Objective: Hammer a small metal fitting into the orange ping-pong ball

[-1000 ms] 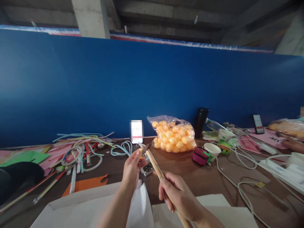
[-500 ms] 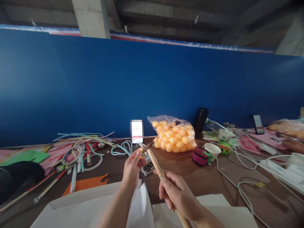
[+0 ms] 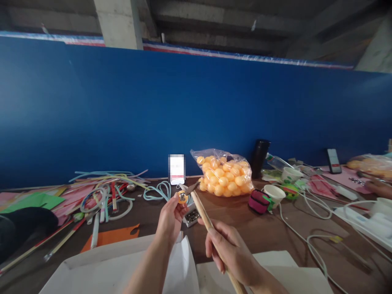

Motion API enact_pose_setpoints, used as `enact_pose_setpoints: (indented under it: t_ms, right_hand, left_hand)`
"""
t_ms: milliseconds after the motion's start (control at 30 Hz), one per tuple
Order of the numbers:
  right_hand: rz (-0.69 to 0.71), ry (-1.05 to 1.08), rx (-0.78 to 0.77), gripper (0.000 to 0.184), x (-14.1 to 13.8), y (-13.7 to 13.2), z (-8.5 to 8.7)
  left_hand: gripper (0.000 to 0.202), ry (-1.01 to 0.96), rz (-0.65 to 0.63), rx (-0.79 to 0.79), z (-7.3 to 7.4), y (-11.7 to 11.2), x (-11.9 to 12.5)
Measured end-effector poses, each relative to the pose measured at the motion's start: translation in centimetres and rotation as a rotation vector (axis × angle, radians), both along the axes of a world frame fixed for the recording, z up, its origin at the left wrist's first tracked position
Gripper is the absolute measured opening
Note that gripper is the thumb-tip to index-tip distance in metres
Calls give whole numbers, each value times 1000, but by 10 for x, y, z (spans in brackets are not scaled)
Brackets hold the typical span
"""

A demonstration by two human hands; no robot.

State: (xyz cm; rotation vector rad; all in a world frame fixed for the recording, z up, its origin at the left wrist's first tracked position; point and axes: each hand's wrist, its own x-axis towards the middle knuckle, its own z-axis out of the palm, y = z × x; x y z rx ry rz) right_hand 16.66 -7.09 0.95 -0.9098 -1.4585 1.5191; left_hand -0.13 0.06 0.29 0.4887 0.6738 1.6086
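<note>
My left hand [image 3: 170, 218] pinches a small orange ball [image 3: 183, 197] between thumb and fingers, held up above the brown table [image 3: 263, 228]. My right hand [image 3: 230, 252] is wrapped around a long wooden-handled tool [image 3: 206, 218]; its dark metal tip [image 3: 191, 188] sits just above and right of the ball, close to touching it. Behind them lies a clear bag of orange balls [image 3: 222, 173]. A small tray of metal bits [image 3: 191, 217] rests below the ball.
White paper sheets [image 3: 101, 265] lie under my forearms. Coloured strips, tubes and sticks [image 3: 104, 195] clutter the left. A pink case [image 3: 257, 201], paper cups [image 3: 274, 193], a dark bottle [image 3: 259, 158], cables [image 3: 309, 228] and a phone [image 3: 332, 160] sit right. Another person's hand [image 3: 378, 187] shows at far right.
The ball has turned slightly in my left fingers and shows more of its face. The tool tip has shifted a little to the right. My right hand barely moved.
</note>
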Motion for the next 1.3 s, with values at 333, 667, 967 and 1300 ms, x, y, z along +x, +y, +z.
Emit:
enact_pose_setpoints:
  t_ms: [333,667,967,1300]
  right_hand:
    - [-6,-27,-3,49,0,-1,-1]
    - [-10,-17,6,48,0,1,-3]
    - [-3,-30,0,48,0,1,-3]
    - [-4,-13,-3,48,0,2,-4]
  left_hand:
    - [5,-23,-19,-8,1,-1,1]
    - [9,-32,-9,-55,5,-2,2]
    - [8,-8,-18,-28,1,0,3]
    - [13,44,-28,2,-2,-1,2]
